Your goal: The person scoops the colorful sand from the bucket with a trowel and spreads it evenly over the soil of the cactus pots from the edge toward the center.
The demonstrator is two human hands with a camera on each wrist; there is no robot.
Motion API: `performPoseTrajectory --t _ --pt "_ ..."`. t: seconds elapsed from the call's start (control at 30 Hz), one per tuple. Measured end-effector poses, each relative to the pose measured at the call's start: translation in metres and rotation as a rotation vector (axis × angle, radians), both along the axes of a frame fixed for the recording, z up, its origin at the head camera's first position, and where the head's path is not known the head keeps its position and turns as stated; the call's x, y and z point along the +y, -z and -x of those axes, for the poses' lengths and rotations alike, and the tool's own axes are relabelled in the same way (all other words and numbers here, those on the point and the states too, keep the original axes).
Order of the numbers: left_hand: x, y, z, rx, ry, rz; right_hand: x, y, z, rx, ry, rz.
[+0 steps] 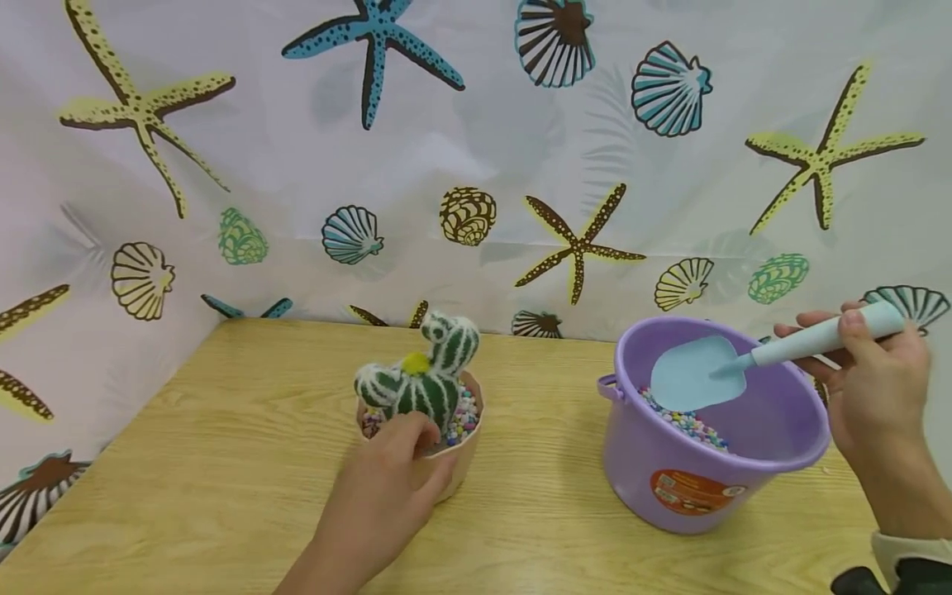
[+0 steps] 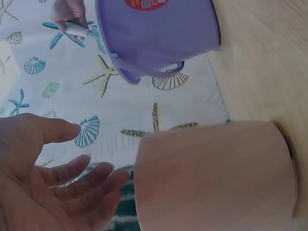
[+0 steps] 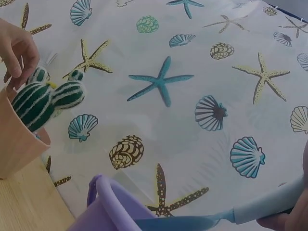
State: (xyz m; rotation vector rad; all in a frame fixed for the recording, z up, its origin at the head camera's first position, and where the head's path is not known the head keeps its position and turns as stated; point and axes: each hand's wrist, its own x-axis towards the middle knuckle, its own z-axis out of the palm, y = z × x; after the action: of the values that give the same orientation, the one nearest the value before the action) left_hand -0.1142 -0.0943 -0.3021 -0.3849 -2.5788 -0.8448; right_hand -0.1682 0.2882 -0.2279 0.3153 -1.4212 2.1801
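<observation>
Left hand (image 1: 387,479): fingers relaxed, thumb set apart, holding nothing; they reach over the near rim of the pink pot (image 1: 464,463), which lies at 1 o'clock from my wrist; whether they touch it I cannot tell. Right hand (image 1: 881,401): fingers wrapped round the handle of the pale-blue scoop (image 1: 777,348); its blade points to 9 o'clock, over the mouth of the purple bucket (image 1: 628,463). In the pot stands a green knitted-looking cactus (image 1: 424,397) amid coloured beads (image 1: 465,415); bucket at 3 o'clock from pot, more beads (image 1: 687,425) inside; wooden table (image 1: 223,471) beneath; printed sheet (image 1: 476,149) at 12 o'clock.
</observation>
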Motion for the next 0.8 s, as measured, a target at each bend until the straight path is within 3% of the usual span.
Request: performPoseTrajectory --t 0.1,0.3,0.8 --pt "0.011 -0.003 0.002 -0.04 0.044 -0.011 0.009 0.006 0.003 -0.045 0.0 -0.045" --pt "0.03 -0.008 0.011 -0.082 0.122 -0.037 0.019 0.015 0.01 -0.138 0.086 -0.148" --pt "0.068 -0.006 0.048 -0.179 0.3 -0.139 0.03 0.024 0.026 -0.299 0.181 -0.323"
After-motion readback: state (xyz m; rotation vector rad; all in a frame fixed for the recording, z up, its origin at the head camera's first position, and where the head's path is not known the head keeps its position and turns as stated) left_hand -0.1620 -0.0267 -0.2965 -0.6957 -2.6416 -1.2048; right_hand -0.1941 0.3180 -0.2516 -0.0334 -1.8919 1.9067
